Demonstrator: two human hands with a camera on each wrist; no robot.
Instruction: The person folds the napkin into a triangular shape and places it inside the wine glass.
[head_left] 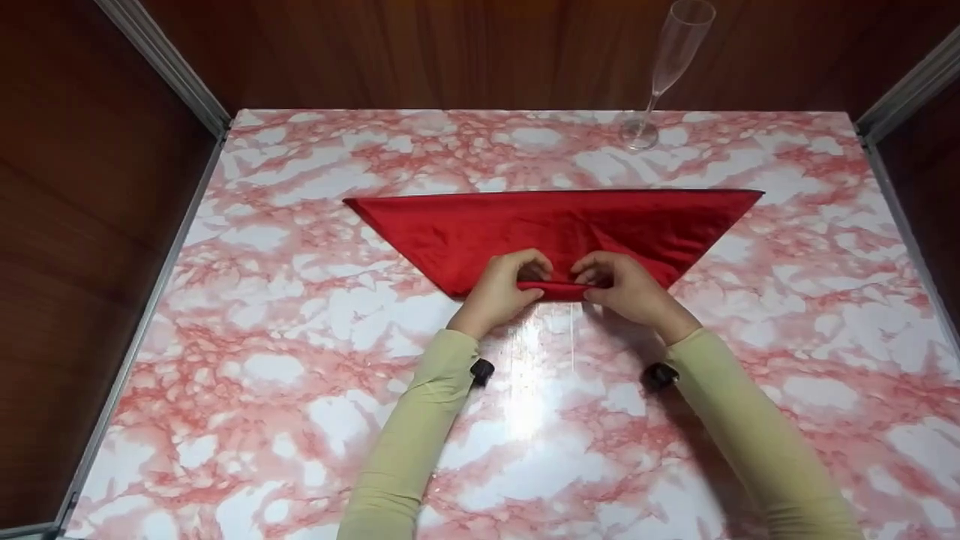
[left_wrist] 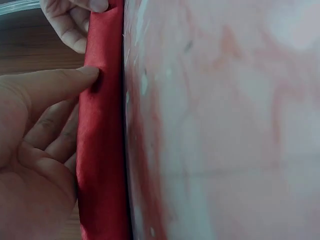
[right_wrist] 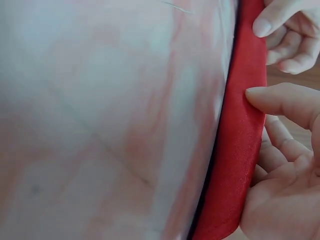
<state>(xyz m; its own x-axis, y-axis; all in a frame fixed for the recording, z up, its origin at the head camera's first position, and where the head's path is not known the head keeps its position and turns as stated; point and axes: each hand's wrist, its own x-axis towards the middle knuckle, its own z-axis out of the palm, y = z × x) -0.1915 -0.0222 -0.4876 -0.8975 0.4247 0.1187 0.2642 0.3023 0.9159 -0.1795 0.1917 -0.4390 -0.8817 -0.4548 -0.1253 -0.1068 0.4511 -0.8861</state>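
Observation:
A red satin cloth lies on the table as a wide trapezoid, its long dark-hemmed side away from me and its short side near me. Along that short side runs a narrow folded band. My left hand pinches the band toward its left part, thumb on the near face and fingers curled behind. A short way to the right, my right hand grips the same band in a mirrored way. Both wrist views show the thumbs pressing the smooth red band, with the fingers partly hidden behind it.
A clear champagne flute stands upright at the back of the table, right of centre. Dark wood panels with metal corner strips enclose the back and sides. The tabletop has a glossy red-and-white marbled cover.

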